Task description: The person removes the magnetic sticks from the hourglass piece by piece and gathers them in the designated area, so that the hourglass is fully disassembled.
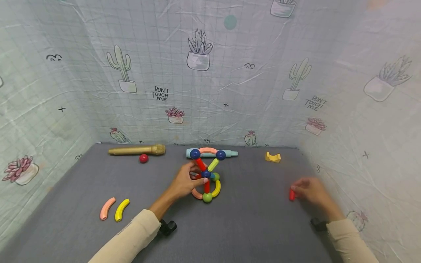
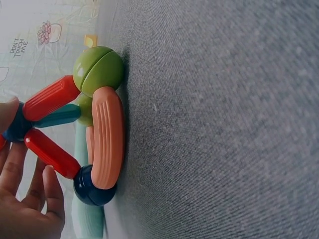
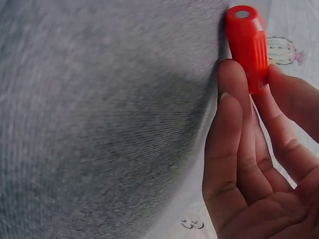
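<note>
My left hand (image 1: 183, 183) pinches the central dark blue ball (image 1: 206, 174) of a magnetic ball-and-rod structure. Its base of curved rods and balls rests on the table; a salmon curved rod (image 2: 108, 138) joins a green ball (image 2: 98, 70) and a dark blue ball (image 2: 93, 185). On top, a red rod (image 1: 201, 164) and a yellow-green rod (image 1: 213, 164) rise to two more dark blue balls, bridged by a salmon curved rod (image 1: 208, 150). Over at the right, my right hand (image 1: 310, 191) pinches a short red magnetic rod (image 3: 247, 47) between thumb and fingers, its metal end showing.
On the grey table (image 1: 250, 219), a salmon curved rod (image 1: 107, 208) and a yellow curved rod (image 1: 122, 210) lie at left. Farther back are a gold microphone (image 1: 138, 149), a red ball (image 1: 143, 158), a light blue tool-like object (image 1: 230, 153) behind the structure, and a yellow notched block (image 1: 272, 157).
</note>
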The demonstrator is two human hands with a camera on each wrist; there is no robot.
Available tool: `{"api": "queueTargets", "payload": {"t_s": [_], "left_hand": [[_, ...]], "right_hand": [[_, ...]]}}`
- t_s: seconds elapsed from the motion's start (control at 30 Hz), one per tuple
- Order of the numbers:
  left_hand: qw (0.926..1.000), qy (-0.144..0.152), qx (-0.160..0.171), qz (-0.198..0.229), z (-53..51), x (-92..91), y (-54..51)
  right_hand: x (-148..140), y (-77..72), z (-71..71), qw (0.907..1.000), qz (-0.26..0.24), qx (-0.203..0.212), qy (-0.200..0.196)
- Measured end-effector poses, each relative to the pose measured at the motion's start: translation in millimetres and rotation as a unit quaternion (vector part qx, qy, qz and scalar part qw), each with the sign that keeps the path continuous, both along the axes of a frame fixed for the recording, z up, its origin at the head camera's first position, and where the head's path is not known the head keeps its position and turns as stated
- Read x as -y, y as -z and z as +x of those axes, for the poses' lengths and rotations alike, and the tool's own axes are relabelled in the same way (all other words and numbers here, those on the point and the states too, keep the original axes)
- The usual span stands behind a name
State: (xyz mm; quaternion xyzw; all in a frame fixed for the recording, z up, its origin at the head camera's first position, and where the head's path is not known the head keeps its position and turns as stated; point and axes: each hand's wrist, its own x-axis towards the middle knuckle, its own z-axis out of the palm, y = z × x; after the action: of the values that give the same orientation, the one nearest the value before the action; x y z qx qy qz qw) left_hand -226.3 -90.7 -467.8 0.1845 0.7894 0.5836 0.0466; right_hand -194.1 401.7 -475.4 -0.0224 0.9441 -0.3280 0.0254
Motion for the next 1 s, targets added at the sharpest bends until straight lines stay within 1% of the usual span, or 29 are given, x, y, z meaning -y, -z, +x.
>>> {"api": "queueTargets", "payload": {"t_s": [0.07,0.17,0.23,0.3,0.37,0.4,0.5,0.57,0.63,0.7,0.73,0.77,0.87,0.93,1.0], "left_hand": [[1.0000,0.001,0.000,0.000,0.0,-1.1,0.2],[1.0000,0.003,0.001,0.001,0.5,-2.5,0.5],[1.0000,0.001,0.004,0.002,1.5,-3.3,0.6],[1.0000,-0.002,0.005,0.005,3.0,-3.8,0.3],[0.9999,-0.005,0.005,0.011,4.4,-4.4,0.3],[0.9999,-0.005,0.003,0.012,5.1,-5.0,0.1],[0.9999,-0.003,0.000,0.010,6.7,-7.6,-0.3],[1.0000,0.000,-0.005,0.005,7.0,-9.7,0.5],[1.0000,0.000,-0.007,0.002,7.4,-11.6,1.2],[1.0000,-0.002,-0.008,0.001,7.3,-12.9,2.2],[0.9999,-0.001,-0.010,0.001,7.2,-13.4,2.5],[0.9999,0.001,-0.010,0.001,7.5,-14.1,2.1],[0.9999,0.013,-0.009,0.004,7.6,-14.7,1.4],[0.9996,0.023,-0.013,0.006,7.2,-13.6,1.3],[0.9996,0.023,-0.016,0.006,7.4,-10.4,-0.2]], "right_hand": [[0,-0.9,0.7,0.9999,0.008,0.010,0.006],[3,-3.4,2.4,0.9992,0.036,-0.006,0.018],[11,-7.9,5.3,0.9971,0.062,-0.034,0.027],[24,-15.3,7.7,0.9940,0.075,-0.072,0.035],[43,-23.7,8.7,0.9914,0.071,-0.105,0.033],[53,-27.5,8.2,0.9906,0.061,-0.119,0.028],[85,-34.2,2.8,0.9885,0.008,-0.151,-0.003],[106,-35.9,-1.8,0.9874,-0.031,-0.152,-0.030],[126,-36.5,-6.7,0.9856,-0.082,-0.138,-0.054],[147,-37.8,-10.9,0.9822,-0.137,-0.103,-0.076],[157,-38.7,-12.7,0.9786,-0.167,-0.084,-0.087],[166,-39.2,-14.8,0.9730,-0.198,-0.067,-0.097],[194,-41.5,-20.7,0.9524,-0.278,-0.025,-0.122],[209,-42.2,-25.0,0.9388,-0.317,-0.013,-0.134],[223,-43.3,-28.7,0.9268,-0.347,-0.005,-0.143]]}}
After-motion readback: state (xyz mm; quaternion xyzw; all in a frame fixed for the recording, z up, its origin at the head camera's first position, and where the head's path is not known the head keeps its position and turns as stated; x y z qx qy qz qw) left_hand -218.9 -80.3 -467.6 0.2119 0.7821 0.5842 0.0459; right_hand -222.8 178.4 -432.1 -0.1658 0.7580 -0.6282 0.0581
